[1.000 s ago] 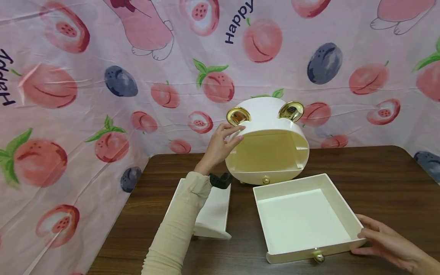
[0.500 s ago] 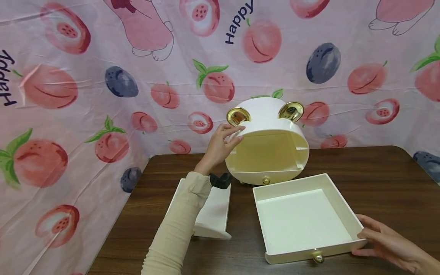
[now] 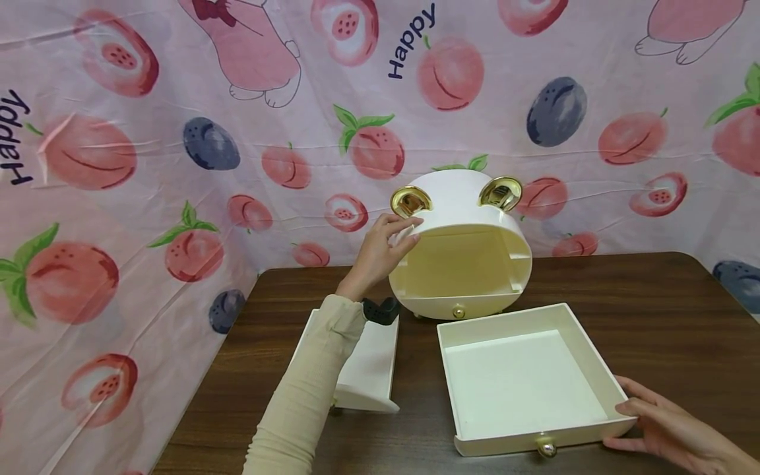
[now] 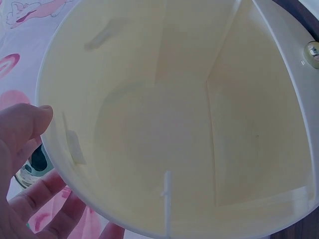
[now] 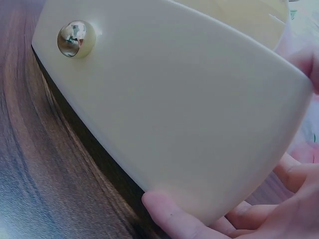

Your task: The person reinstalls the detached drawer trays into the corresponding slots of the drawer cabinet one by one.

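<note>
A white oval storage box (image 3: 454, 198) with two gold ear-like rings stands at the back of the table, its large upper compartment facing forward. My left hand (image 3: 380, 247) holds its left rim, the thumb at the front edge and the fingers along the outside. At front right, my right hand (image 3: 667, 425) grips the front right corner of an empty white drawer (image 3: 525, 382). In the right wrist view, the drawer's front panel (image 5: 184, 99) carries a gold knob (image 5: 75, 39), and fingers hold the panel's end at the top and bottom edges.
A second white piece (image 3: 368, 363), resembling a drawer, lies on the dark wooden table (image 3: 653, 316) at left, partly hidden by the left forearm. Below the box's opening is a lower front with a gold knob (image 3: 458, 311). A fruit-print cloth (image 3: 285, 125) hangs behind.
The front of the drawer has shifted slightly left in my right hand's grip. My left hand stays at the box's rim.
</note>
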Demonstrator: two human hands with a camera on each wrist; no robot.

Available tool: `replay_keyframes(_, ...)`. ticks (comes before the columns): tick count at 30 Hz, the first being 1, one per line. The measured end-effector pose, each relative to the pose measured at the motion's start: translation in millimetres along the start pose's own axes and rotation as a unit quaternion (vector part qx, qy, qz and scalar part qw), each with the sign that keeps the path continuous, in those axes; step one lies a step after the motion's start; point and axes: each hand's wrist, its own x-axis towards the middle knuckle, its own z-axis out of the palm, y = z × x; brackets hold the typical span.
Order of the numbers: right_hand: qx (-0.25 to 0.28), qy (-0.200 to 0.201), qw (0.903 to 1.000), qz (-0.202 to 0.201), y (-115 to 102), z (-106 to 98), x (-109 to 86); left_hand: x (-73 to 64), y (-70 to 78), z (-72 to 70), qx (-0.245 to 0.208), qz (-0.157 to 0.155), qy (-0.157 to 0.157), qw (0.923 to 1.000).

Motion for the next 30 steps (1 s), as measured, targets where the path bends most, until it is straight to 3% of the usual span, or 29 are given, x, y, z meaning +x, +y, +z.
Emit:
replay_keyframes(17,0.117,-0.099,0.9881,-0.012,13,3,-0.1,0.4,-0.6,-2.5,-0.004,0.012,-0.005,0.9999)
replay_keyframes(30,0.192,-0.110,0.9748,-0.030,19,8,0.8,1.7,-1.7,-2.3,-0.016,0.011,-0.014,0.9997)
